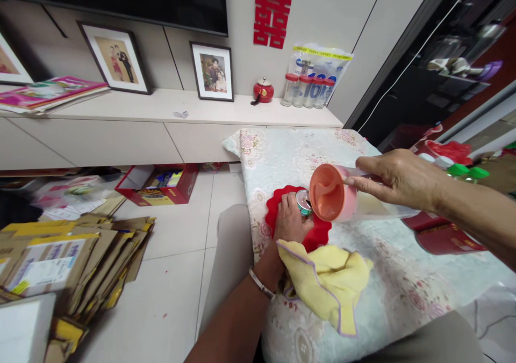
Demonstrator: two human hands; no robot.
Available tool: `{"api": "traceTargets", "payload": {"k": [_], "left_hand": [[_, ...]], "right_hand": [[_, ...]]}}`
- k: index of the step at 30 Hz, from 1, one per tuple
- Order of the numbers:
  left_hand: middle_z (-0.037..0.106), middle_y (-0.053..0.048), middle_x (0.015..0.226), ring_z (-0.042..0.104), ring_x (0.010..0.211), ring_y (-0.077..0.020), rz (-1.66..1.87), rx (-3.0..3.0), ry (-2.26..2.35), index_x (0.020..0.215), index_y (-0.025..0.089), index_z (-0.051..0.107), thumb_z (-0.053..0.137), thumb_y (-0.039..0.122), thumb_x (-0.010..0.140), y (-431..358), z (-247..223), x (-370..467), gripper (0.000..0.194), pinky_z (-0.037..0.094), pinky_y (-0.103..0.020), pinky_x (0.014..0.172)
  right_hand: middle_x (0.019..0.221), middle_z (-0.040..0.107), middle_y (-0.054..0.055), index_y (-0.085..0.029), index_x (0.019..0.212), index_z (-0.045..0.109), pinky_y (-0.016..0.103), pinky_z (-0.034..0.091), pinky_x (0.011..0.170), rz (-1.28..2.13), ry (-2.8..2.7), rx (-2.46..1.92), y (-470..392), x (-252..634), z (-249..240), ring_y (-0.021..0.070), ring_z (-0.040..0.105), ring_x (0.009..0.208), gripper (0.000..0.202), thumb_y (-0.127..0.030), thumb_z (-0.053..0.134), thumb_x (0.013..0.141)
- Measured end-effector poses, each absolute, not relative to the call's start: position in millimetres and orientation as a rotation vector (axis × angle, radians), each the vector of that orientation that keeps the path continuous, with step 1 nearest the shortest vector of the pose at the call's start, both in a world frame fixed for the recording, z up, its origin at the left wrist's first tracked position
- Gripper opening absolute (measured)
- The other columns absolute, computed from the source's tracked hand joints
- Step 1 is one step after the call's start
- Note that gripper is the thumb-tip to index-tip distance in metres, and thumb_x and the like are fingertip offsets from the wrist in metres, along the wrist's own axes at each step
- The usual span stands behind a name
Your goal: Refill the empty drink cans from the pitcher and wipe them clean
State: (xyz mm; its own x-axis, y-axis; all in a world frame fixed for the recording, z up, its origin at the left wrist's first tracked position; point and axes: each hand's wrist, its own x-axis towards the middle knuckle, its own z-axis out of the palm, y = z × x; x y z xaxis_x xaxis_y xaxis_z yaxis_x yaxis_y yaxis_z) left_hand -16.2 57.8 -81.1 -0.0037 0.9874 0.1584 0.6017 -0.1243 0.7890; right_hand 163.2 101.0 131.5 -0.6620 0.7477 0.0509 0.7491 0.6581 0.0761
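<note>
My left hand (pixel 291 219) is wrapped round a small drink can (pixel 304 202) with a silver top and a green side. The can stands upright at the red scalloped tray (pixel 321 236) on the cloth-covered table. In my right hand (pixel 399 178) is a translucent pitcher (pixel 373 207) with an orange-pink top, gripped along its upper side. Tipped onto its side, the pitcher has its top facing left, close beside the can. I cannot tell whether any liquid is flowing. A yellow cloth (pixel 330 280) with purple edging lies crumpled by my left wrist.
Dark red containers (pixel 447 234) and green-capped bottles (pixel 467 172) stand at the table's right. Beyond the table, a white cabinet (pixel 153 105) carries framed photos, a red pot (pixel 263 91) and red-lidded jars (pixel 308 91). Flattened cardboard (pixel 84 266) and a red box (pixel 155 194) lie on the floor at left.
</note>
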Motion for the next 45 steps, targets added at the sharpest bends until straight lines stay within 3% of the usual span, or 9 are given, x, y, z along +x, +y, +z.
{"api": "traceTargets", "payload": {"k": [19, 26, 34, 40, 45], "left_hand": [[0.058, -0.01, 0.124, 0.058, 0.124, -0.0315, 1.05, 1.764, 1.645, 0.12, 0.025, 0.046, 0.075, 0.017, 0.077, 58.9, -85.0, -14.7, 0.052, 0.051, -0.049, 0.108], [0.058, -0.016, 0.128, 0.057, 0.126, -0.0339, 0.989, 1.802, 1.662, 0.125, 0.019, 0.045, 0.075, 0.02, 0.078, 59.5, -85.9, -15.3, 0.056, 0.049, -0.05, 0.11], [0.058, -0.01, 0.124, 0.059, 0.124, -0.0321, 1.039, 1.769, 1.641, 0.12, 0.025, 0.047, 0.076, 0.019, 0.077, 58.6, -84.7, -15.9, 0.053, 0.051, -0.049, 0.108], [0.059, -0.017, 0.126, 0.058, 0.124, -0.0342, 0.997, 1.794, 1.648, 0.122, 0.019, 0.046, 0.073, 0.02, 0.08, 57.3, -81.7, -16.8, 0.05, 0.051, -0.05, 0.108], [0.058, -0.015, 0.127, 0.058, 0.125, -0.0345, 0.984, 1.797, 1.652, 0.123, 0.018, 0.047, 0.073, 0.018, 0.079, 57.5, -82.3, -16.3, 0.051, 0.05, -0.047, 0.11]], "right_hand": [[0.051, 0.036, -0.003, -0.023, 0.068, 0.045, 0.03, 0.02, 0.056, -0.139, -2.833, -1.33, 99.6, 163.7, 130.7, 0.0121, 0.032, 0.048, 0.066, -0.08, 0.029, 0.097], [0.05, 0.036, -0.003, -0.023, 0.068, 0.05, 0.031, 0.019, 0.057, -0.117, -2.822, -1.327, 99.5, 163.2, 130.9, 0.0126, 0.034, 0.047, 0.063, -0.076, 0.033, 0.097], [0.05, 0.037, -0.003, -0.023, 0.068, 0.048, 0.03, 0.02, 0.056, -0.131, -2.818, -1.29, 99.9, 163.5, 130.0, 0.0117, 0.033, 0.047, 0.062, -0.075, 0.033, 0.098], [0.049, 0.037, -0.002, -0.024, 0.068, 0.043, 0.032, 0.021, 0.056, -0.111, -2.825, -1.3, 99.7, 162.7, 130.4, 0.0128, 0.034, 0.046, 0.065, -0.079, 0.028, 0.097], [0.05, 0.037, -0.002, -0.024, 0.068, 0.043, 0.032, 0.021, 0.055, -0.123, -2.835, -1.326, 99.0, 161.4, 131.9, 0.0125, 0.033, 0.047, 0.065, -0.08, 0.026, 0.097]]}}
